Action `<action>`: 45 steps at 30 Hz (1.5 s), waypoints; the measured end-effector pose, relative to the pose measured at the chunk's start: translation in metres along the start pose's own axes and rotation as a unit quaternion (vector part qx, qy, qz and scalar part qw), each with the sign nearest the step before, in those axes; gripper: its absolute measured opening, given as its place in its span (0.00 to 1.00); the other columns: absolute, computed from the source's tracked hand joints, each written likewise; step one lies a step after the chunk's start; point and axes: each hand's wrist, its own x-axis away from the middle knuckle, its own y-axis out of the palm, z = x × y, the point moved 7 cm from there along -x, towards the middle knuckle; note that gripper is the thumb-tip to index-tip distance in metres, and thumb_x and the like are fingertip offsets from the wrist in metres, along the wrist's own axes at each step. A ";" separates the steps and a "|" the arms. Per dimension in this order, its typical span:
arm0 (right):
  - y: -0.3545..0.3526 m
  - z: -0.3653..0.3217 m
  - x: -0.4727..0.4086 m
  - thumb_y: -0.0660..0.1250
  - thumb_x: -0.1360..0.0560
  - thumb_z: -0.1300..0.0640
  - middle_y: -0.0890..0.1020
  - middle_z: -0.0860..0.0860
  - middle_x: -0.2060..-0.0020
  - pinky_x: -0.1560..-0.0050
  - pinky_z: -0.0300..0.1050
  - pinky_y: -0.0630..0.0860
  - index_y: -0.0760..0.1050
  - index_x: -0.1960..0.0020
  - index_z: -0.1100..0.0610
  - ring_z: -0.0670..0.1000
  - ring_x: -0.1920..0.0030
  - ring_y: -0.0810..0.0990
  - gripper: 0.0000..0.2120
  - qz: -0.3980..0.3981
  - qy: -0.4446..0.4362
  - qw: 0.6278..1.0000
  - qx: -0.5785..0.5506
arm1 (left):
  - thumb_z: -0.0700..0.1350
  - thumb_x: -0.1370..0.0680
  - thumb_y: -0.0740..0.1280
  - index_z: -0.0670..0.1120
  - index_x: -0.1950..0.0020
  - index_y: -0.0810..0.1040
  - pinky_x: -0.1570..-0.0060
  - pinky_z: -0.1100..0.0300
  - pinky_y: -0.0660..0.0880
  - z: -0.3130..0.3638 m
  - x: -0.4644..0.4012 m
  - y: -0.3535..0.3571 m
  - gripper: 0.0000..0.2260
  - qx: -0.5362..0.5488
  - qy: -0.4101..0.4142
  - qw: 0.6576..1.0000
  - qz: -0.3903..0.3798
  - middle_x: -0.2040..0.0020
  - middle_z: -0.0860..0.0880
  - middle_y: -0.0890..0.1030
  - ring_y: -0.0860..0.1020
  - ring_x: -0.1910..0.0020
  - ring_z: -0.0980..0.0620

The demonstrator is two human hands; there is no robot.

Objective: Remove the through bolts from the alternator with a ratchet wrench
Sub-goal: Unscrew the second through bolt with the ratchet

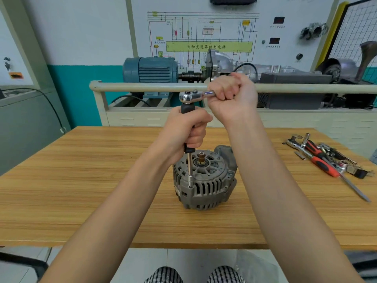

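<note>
Checked trouser legs point(195, 275) show at the bottom edge, nearest to the camera, and two bare forearms go up from there over the wooden table point(81, 180). On this table, in the middle, the alternator point(204, 180) stands on its end with the shaft pointing up. A long extension bar point(190, 168) stands upright at its left side, and the socket at the lower end sits on a through bolt at the rim of the housing; the bolt head itself is hidden by the socket. The left hand point(187, 131) holds the black grip of this bar, all fingers curled tightly round it. On top of the bar sits the chrome head of the ratchet wrench point(192, 97), whose handle points to the right. The right hand point(230, 94) is closed as a fist round this handle, well above the alternator. At the right side of the table lies a group of loose tools point(326, 158), among them screwdrivers with red and black handles and some sockets. Behind the table there is a beige frame with a blue electric motor point(151, 69), and on the wall a wiring diagram board point(204, 37).
</note>
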 end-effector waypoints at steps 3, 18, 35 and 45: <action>0.010 -0.013 0.029 0.52 0.20 0.61 0.58 0.48 0.82 0.80 0.37 0.55 0.57 0.71 0.54 0.47 0.82 0.55 0.20 -0.017 -0.162 0.984 0.079 | 0.33 0.27 0.63 0.49 0.72 0.60 0.78 0.68 0.54 0.000 0.001 -0.008 0.19 -0.028 0.030 0.993 0.111 0.79 0.54 0.59 0.54 0.81 0.56; 0.014 0.002 0.016 0.51 0.20 0.59 0.58 0.48 0.85 0.81 0.35 0.53 0.60 0.79 0.55 0.47 0.86 0.56 0.27 -0.039 -0.018 0.997 0.058 | 0.38 0.33 0.68 0.46 0.75 0.67 0.80 0.68 0.61 0.005 0.007 0.003 0.14 0.031 0.024 0.993 -0.112 0.81 0.53 0.64 0.61 0.83 0.57; 0.025 -0.012 0.082 0.51 0.19 0.61 0.60 0.48 0.81 0.74 0.42 0.55 0.58 0.70 0.54 0.47 0.79 0.57 0.20 -0.110 -0.338 0.921 0.158 | 0.33 0.28 0.64 0.48 0.72 0.61 0.78 0.68 0.55 0.000 0.004 -0.002 0.18 -0.057 0.038 0.987 0.145 0.80 0.54 0.61 0.56 0.81 0.55; -0.002 0.004 -0.002 0.50 0.18 0.55 0.58 0.51 0.87 0.84 0.40 0.54 0.58 0.80 0.57 0.44 0.81 0.50 0.31 -0.017 0.110 0.993 -0.027 | 0.41 0.30 0.64 0.48 0.77 0.66 0.80 0.66 0.57 0.000 0.001 0.016 0.15 -0.003 -0.007 0.997 -0.075 0.81 0.52 0.63 0.59 0.83 0.56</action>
